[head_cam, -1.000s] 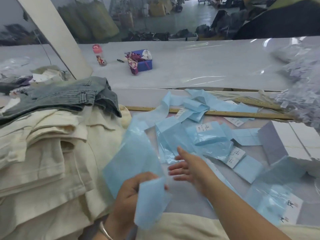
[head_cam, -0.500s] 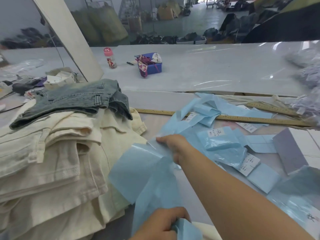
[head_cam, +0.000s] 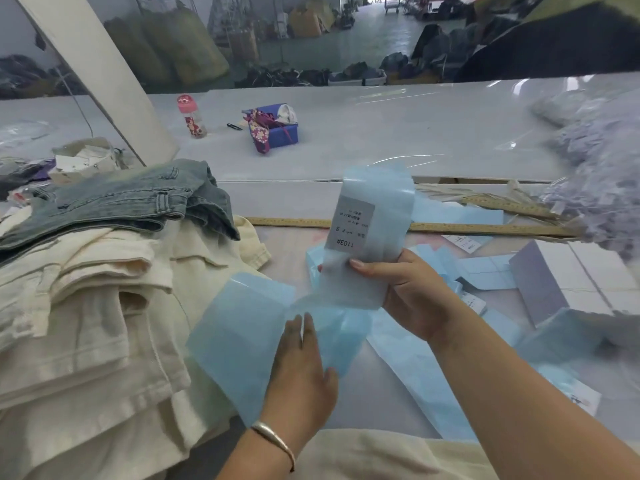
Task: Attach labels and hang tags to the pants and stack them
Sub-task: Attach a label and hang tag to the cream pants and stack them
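Note:
A long strip of light-blue label backing (head_cam: 375, 209) is lifted above the table, with a white label (head_cam: 351, 225) printed "1103#" stuck on it. My right hand (head_cam: 408, 296) grips the strip just below that label. My left hand (head_cam: 301, 372) lies with straight fingers against the lower, curling part of the strip (head_cam: 239, 344). A stack of cream pants (head_cam: 90, 323) fills the left side, with blue denim pants (head_cam: 117, 199) on top. More blue backing strips and labels (head_cam: 485, 271) lie scattered on the table at right.
A wooden ruler (head_cam: 450, 227) lies across the table behind the strips. White boxes (head_cam: 561, 282) and a heap of pale lilac hang tags (head_cam: 602, 188) sit at right. A blue bin (head_cam: 282, 128) and a small bottle (head_cam: 192, 116) stand on the far table.
My right hand has raised the strip so the "1103#" label faces me. My left hand has let go of the strip's end and moved up flat against its lower part.

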The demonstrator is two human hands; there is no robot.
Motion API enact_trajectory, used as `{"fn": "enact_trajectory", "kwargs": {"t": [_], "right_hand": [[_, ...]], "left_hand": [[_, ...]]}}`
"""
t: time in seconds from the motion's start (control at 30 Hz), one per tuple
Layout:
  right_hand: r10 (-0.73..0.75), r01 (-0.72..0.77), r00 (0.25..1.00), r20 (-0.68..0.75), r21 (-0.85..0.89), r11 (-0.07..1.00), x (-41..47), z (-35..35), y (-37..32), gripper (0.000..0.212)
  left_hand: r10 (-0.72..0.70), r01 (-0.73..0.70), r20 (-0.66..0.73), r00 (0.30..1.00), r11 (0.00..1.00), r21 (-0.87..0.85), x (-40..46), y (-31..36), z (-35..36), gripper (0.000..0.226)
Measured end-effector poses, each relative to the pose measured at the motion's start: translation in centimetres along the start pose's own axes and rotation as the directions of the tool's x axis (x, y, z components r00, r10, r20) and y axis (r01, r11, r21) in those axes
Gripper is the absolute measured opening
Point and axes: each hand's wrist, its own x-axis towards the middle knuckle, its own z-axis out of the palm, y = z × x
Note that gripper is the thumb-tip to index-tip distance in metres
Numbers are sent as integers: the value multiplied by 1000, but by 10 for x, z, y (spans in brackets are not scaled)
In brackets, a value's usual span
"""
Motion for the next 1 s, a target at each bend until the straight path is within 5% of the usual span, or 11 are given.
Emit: {"fn": "enact_trajectory", "kwargs": {"t": [0.1,0.3,0.37,0.43,0.53,0.6,0.67,0.7,0.77,0.87,1.0], "right_hand": [[-21,22,1000,12,-44,999,-8,-7,-8,40],[23,-22,998,51,-30,999,-19,-15,-9,36],[71,-63,993,97,-78,995,-22,-15,-5,33],[137,-115,984,111,-187,976,-26,-12,-2,30],[226,-179,971,83,-377,909,-31,-4,-4,25],[167,-158,986,-20,-448,880,-33,0,-7,27],[-136,-40,949,-284,-539,841,-34,5,-8,34],[-385,80,860,-334,-658,749,-36,8,-11,36],[-709,282,699,-96,-874,396,-40,17,-15,35],[-674,303,715,187,-951,58,-41,30,-13,26],[-607,242,770,197,-970,-9,-41,32,-7,20]], "left_hand": [[172,-225,-203,964,934,-277,-8,18,-23,50],[52,-413,-695,717,835,-363,-6,39,-72,19],[-126,-332,-583,803,717,-613,4,41,-85,23],[-219,-100,-217,951,446,-890,19,44,-98,45],[-173,149,126,977,125,-981,31,47,-107,26],[-229,125,97,969,114,-986,32,49,-108,26],[-271,61,6,962,193,-979,31,46,-105,37],[-275,39,-29,961,238,-970,30,45,-104,38],[-257,18,-58,965,284,-959,27,46,-102,39],[-217,13,-45,975,260,-966,21,49,-101,39],[-208,21,-29,978,231,-973,16,48,-103,38]]}}
